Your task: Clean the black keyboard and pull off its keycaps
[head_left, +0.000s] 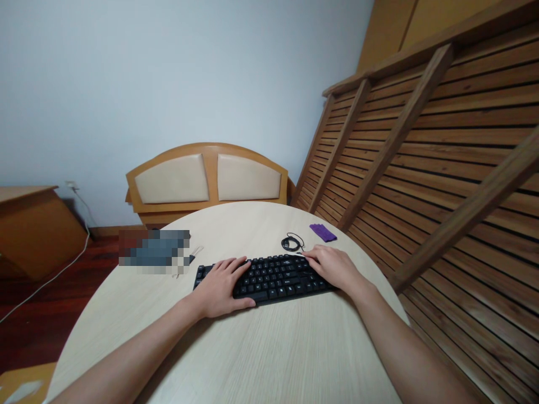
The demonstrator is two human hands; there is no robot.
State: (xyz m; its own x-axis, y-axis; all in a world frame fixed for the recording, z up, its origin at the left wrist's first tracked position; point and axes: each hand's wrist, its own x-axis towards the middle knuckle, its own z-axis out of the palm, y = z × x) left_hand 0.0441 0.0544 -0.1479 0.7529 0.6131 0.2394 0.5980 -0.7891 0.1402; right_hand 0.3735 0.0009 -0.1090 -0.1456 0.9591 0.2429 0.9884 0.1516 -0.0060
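Observation:
A black keyboard (275, 276) lies across the middle of a round, pale wooden table (261, 353). My left hand (222, 286) rests palm down over the keyboard's left end, thumb against its near edge. My right hand (332, 267) covers the right end, fingers spread flat on the keys. Neither hand lifts or grips the keyboard. Its coiled black cable (292, 243) lies on the table just behind it.
A small purple cloth (323, 232) lies near the table's far right edge. A blurred-out patch (154, 252) sits at the far left of the table. A slatted wooden bed frame (442, 168) leans along the right; a padded headboard (208, 179) stands behind the table.

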